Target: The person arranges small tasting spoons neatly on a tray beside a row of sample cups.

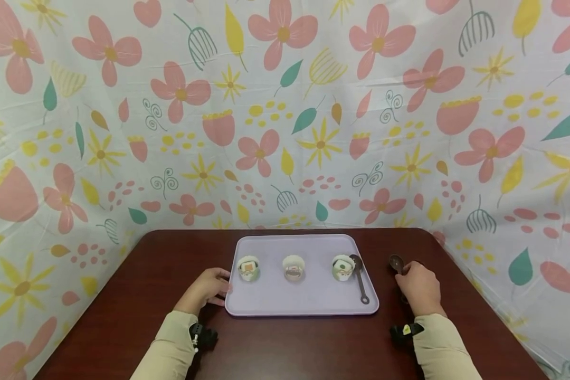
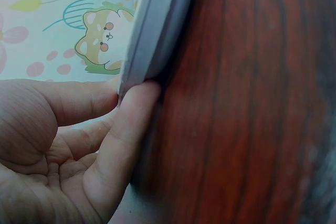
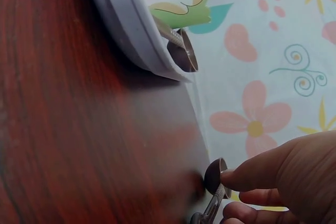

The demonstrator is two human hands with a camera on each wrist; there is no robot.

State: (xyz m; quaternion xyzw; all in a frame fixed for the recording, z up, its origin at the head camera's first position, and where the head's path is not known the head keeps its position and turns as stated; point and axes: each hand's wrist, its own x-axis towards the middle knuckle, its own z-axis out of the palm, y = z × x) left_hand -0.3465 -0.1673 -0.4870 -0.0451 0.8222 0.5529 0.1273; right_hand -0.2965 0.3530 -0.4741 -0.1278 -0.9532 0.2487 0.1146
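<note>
Left hand [image 1: 211,286] pinches a lilac tray [image 1: 294,302] by its nine o'clock edge, while the right hand [image 1: 420,289] pinches a dark spoon [image 1: 396,260] near its bowl, beyond three o'clock at the worktop [image 1: 290,343], a hold probably best kept level, clear of the tray's rim.

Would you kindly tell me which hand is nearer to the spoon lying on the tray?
Right. The right hand is to the right of the tray, the side where that spoon lies; the left hand pinches the tray's left rim, farther away.
</note>
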